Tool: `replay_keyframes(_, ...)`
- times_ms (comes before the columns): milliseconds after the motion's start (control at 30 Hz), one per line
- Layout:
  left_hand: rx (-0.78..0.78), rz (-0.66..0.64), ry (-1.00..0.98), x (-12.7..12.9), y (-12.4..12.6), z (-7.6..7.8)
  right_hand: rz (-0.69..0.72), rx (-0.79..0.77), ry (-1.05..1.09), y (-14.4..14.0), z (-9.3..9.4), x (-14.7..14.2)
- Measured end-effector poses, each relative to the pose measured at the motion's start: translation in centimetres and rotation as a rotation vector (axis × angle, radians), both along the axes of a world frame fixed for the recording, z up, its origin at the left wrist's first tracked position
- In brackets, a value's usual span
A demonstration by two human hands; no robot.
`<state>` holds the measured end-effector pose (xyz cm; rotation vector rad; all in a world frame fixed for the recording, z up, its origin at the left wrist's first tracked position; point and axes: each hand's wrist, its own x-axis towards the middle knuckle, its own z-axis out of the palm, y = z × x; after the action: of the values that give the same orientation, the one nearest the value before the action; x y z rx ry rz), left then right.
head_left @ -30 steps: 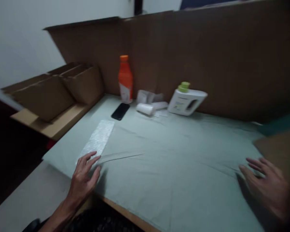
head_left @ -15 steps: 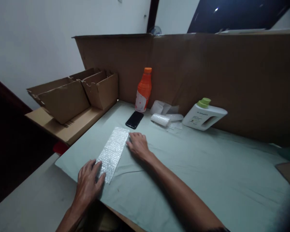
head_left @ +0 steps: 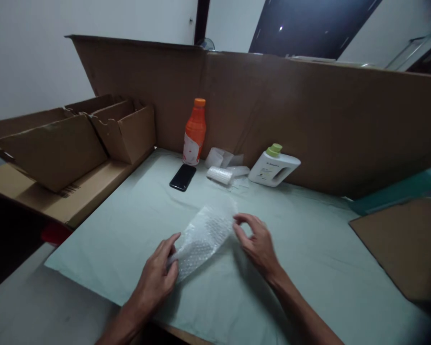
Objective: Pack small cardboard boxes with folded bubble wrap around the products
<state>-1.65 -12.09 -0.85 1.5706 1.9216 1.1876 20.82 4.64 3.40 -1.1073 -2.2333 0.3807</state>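
We hold the bubble wrap (head_left: 203, 237) above the table (head_left: 309, 268) — left hand (head_left: 154, 280) pinching one end, right hand (head_left: 258, 242) the other

Makeshift packing station: cardboard boxes (head_left: 75, 139)

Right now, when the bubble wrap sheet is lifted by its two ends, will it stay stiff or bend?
Probably floppy: the bubble wrap already sags and curls between the left hand and right hand. It looks thin and see-through, so likely very light and easy to crumple.
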Motion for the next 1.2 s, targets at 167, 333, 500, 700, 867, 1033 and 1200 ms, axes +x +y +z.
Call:
replay_keyframes(167, 0.017, 0.021, 0.060, 0.0, 4.4, -1.6, -0.107, -0.203, -0.137, -5.0, -0.9, 10.6)
replay_keyframes(333, 0.133, 0.111, 0.326, 0.3, 4.8, -1.1, 0.032, -0.090, -0.092, -5.2, -1.3, 9.8)
replay_keyframes(500, 0.033, -0.280, 0.554, 2.8, 5.1, -0.8, 0.232, -0.024, -0.263, -1.4, -3.0, 4.2)
replay_keyframes(700, -0.060, -0.399, 0.460, 1.3, 5.7, -1.4, 0.216, -0.007, -0.358, -1.5, -4.4, 8.3)
replay_keyframes(867, -0.006, -0.384, 0.377, 0.7, 5.5, -2.4, 0.143, 0.019, -0.346, 3.5, -1.6, 9.7)
replay_keyframes(1033, 0.012, -0.377, 0.372, 1.0, 5.6, -2.7, 0.063, 0.013, -0.176, 14.0, 0.4, 1.8)
replay_keyframes(1200, 0.038, -0.367, 0.365, 1.1, 5.8, -3.0, 0.090, -0.097, 0.072, 20.4, 0.1, -4.9)
